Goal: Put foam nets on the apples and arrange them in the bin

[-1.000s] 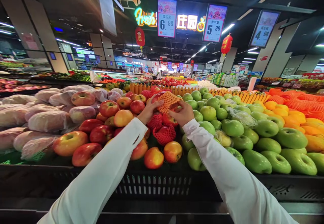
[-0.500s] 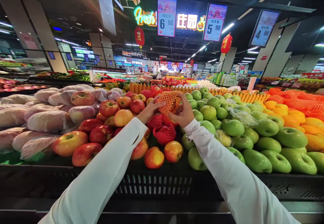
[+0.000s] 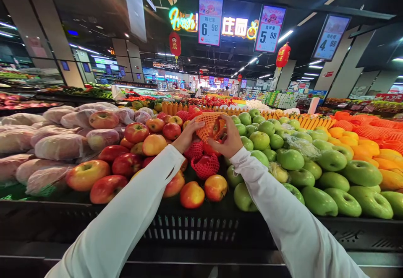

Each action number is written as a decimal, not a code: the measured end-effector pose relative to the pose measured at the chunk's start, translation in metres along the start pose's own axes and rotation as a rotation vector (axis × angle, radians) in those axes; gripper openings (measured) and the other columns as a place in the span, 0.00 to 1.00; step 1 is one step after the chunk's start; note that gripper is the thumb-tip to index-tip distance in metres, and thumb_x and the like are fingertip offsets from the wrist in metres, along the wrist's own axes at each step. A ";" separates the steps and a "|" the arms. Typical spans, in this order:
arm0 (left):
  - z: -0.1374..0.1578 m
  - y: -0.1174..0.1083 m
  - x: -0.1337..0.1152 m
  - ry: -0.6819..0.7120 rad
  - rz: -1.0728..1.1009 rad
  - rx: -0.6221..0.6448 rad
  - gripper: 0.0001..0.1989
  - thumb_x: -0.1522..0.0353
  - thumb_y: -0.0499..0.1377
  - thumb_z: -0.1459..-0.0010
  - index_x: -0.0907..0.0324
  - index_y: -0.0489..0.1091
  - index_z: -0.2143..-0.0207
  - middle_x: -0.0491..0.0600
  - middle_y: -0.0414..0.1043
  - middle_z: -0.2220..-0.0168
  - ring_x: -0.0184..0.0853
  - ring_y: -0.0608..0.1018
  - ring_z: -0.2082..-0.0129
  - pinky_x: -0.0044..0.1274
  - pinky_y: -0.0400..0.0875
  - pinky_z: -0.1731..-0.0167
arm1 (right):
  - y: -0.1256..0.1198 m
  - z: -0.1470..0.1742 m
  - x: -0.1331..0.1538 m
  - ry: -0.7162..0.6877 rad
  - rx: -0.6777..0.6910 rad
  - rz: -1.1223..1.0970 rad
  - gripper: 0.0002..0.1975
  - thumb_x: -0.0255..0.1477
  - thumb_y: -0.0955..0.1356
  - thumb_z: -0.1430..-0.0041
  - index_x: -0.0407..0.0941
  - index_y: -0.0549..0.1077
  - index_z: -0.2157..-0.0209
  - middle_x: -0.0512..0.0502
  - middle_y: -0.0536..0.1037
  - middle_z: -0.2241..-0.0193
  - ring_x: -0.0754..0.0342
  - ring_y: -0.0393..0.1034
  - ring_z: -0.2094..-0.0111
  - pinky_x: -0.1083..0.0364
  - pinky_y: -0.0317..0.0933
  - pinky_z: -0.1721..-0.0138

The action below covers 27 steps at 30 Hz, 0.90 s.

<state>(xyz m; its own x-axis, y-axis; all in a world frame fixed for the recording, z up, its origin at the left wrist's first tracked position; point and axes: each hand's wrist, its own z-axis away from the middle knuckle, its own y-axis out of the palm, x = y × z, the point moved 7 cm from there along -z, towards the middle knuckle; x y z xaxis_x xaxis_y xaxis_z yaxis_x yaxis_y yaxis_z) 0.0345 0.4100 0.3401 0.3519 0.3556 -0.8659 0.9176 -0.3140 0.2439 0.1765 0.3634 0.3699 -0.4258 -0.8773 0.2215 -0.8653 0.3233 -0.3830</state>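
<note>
The left grip (image 3: 186,138) and right grip (image 3: 231,140) both hold an orange net (image 3: 206,128). Red apples (image 3: 127,164) lie left of them, green apples (image 3: 289,159) right.

I count two hands (image 3: 231,139), one held net (image 3: 206,127), three big price screens (image 3: 210,20) from twelve to two o'clock.

The tubular orange foam net (image 3: 206,127) has a lattice pattern; round red apples (image 3: 192,195) show yellow patches; white fabric sleeves (image 3: 132,211) are plain.
</note>
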 end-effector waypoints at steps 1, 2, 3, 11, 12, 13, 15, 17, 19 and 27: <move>-0.001 -0.002 0.002 -0.014 0.034 -0.016 0.29 0.56 0.67 0.59 0.59 0.73 0.54 0.46 0.76 0.67 0.32 0.74 0.73 0.20 0.64 0.81 | 0.000 0.000 -0.002 0.026 -0.003 -0.033 0.36 0.39 0.74 0.51 0.46 0.59 0.43 0.35 0.69 0.44 0.40 0.67 0.43 0.39 0.68 0.45; -0.002 -0.004 0.004 -0.026 0.064 -0.032 0.27 0.56 0.67 0.58 0.59 0.73 0.56 0.46 0.75 0.69 0.32 0.73 0.74 0.20 0.62 0.82 | 0.000 0.001 -0.003 0.054 -0.004 -0.065 0.37 0.40 0.74 0.51 0.46 0.59 0.42 0.35 0.69 0.43 0.41 0.68 0.45 0.40 0.70 0.47; -0.003 -0.005 0.005 -0.033 0.089 -0.048 0.26 0.55 0.66 0.58 0.59 0.73 0.57 0.46 0.74 0.72 0.31 0.73 0.76 0.20 0.60 0.83 | 0.001 0.001 -0.005 0.083 0.002 -0.093 0.39 0.42 0.75 0.51 0.46 0.59 0.42 0.35 0.68 0.43 0.42 0.70 0.48 0.42 0.72 0.50; -0.003 -0.015 -0.008 0.077 0.307 -0.200 0.23 0.50 0.67 0.57 0.56 0.69 0.65 0.40 0.70 0.77 0.24 0.68 0.84 0.17 0.52 0.89 | 0.007 -0.002 -0.006 0.055 0.039 -0.065 0.17 0.41 0.73 0.47 0.46 0.70 0.61 0.39 0.76 0.53 0.48 0.74 0.57 0.46 0.72 0.55; -0.004 -0.017 -0.009 0.082 0.315 -0.214 0.24 0.50 0.67 0.57 0.56 0.68 0.66 0.40 0.69 0.77 0.24 0.68 0.84 0.17 0.51 0.89 | 0.009 -0.002 -0.006 0.032 0.054 -0.077 0.15 0.41 0.73 0.46 0.46 0.71 0.64 0.39 0.76 0.54 0.47 0.74 0.56 0.47 0.72 0.56; -0.004 -0.019 -0.008 0.085 0.312 -0.224 0.24 0.49 0.66 0.57 0.55 0.68 0.65 0.40 0.68 0.78 0.24 0.68 0.84 0.17 0.51 0.89 | 0.012 -0.002 -0.007 0.031 0.078 -0.097 0.15 0.41 0.73 0.46 0.46 0.71 0.64 0.39 0.76 0.55 0.47 0.74 0.56 0.47 0.72 0.57; -0.006 -0.022 -0.006 0.080 0.274 -0.226 0.24 0.48 0.65 0.56 0.55 0.69 0.63 0.40 0.69 0.77 0.25 0.67 0.83 0.18 0.50 0.89 | 0.018 0.000 -0.013 0.098 0.121 -0.136 0.21 0.43 0.74 0.49 0.46 0.70 0.59 0.40 0.76 0.54 0.50 0.74 0.60 0.48 0.72 0.59; -0.008 -0.024 0.000 0.044 0.200 -0.204 0.26 0.48 0.65 0.55 0.56 0.70 0.60 0.42 0.71 0.75 0.26 0.68 0.82 0.18 0.51 0.88 | 0.020 0.003 -0.021 0.193 0.111 -0.164 0.31 0.46 0.75 0.53 0.46 0.66 0.52 0.40 0.74 0.50 0.52 0.74 0.64 0.48 0.72 0.59; -0.010 -0.021 0.008 -0.030 0.116 -0.128 0.28 0.50 0.66 0.55 0.58 0.72 0.56 0.45 0.75 0.72 0.28 0.71 0.80 0.19 0.56 0.87 | 0.018 0.005 -0.025 0.218 0.063 -0.163 0.39 0.48 0.77 0.56 0.45 0.61 0.48 0.38 0.73 0.49 0.50 0.74 0.61 0.47 0.72 0.57; 0.001 0.005 0.004 -0.036 -0.128 0.124 0.29 0.61 0.70 0.56 0.58 0.73 0.49 0.50 0.78 0.55 0.39 0.79 0.58 0.25 0.74 0.62 | 0.013 0.004 -0.018 0.003 0.002 0.112 0.49 0.48 0.80 0.65 0.45 0.61 0.44 0.33 0.70 0.44 0.35 0.63 0.41 0.34 0.55 0.36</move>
<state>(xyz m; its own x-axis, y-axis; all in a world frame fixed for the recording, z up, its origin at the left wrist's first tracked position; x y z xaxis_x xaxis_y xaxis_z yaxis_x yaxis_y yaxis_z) 0.0406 0.4088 0.3373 0.2246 0.3690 -0.9019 0.9239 -0.3748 0.0767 0.1744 0.3823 0.3579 -0.5209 -0.8345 0.1798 -0.8115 0.4188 -0.4074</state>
